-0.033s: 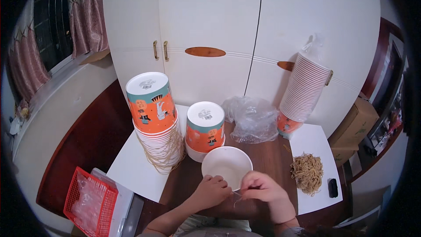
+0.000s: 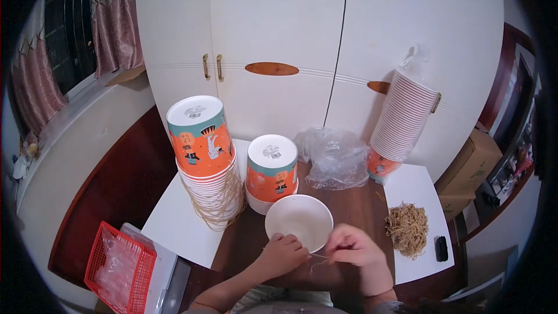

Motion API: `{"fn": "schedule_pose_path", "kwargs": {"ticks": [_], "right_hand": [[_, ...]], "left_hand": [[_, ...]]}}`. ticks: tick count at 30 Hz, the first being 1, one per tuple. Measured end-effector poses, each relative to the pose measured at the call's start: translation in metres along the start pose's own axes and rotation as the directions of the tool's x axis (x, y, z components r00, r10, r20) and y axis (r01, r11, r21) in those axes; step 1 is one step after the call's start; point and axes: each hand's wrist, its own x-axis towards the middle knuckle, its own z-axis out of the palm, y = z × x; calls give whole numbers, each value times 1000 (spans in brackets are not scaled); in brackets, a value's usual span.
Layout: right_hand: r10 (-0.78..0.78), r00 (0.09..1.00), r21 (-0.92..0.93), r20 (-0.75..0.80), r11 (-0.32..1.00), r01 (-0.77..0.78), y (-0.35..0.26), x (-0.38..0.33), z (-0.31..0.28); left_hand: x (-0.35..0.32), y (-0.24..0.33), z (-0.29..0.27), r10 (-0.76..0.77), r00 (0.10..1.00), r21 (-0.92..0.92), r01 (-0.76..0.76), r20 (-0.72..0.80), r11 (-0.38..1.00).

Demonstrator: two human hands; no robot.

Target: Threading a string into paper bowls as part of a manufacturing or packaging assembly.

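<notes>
A white paper bowl (image 2: 300,216) stands mouth up at the near middle of the table. My left hand (image 2: 283,256) is closed on its near rim, with curled fingers over the edge. To the right of the bowl, my right hand (image 2: 354,248) pinches a thin tan rubber band (image 2: 318,255). The band stretches across toward my left fingers, where its other end is hidden. Just behind the bowl is a short upside-down stack of orange and green paper bowls (image 2: 271,168). A taller upside-down stack (image 2: 203,139) at the left has many rubber bands looped around its rims.
A pile of rubber bands (image 2: 407,229) lies on the white board at right, beside a small black object (image 2: 442,249). Crumpled clear plastic (image 2: 337,160) and a bagged bowl stack (image 2: 404,116) stand at the back. A red basket (image 2: 122,267) is at lower left.
My right hand has shifted slightly right, and the rubber band now shows as a longer stretched strand. The bowl has moved a little to the left.
</notes>
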Motion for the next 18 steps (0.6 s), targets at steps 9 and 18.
{"fn": "schedule_pose_path", "kwargs": {"ticks": [9, 18], "right_hand": [[-602, 763, 291, -234, 706, 646, -48, -51, -12], [-464, 712, 51, -527, 819, 571, -51, -35, 12]], "left_hand": [[28, 54, 32, -137, 990, 14, 138, -26, 990], [56, 85, 14, -138, 987, -616, 60, -79, 786]]}}
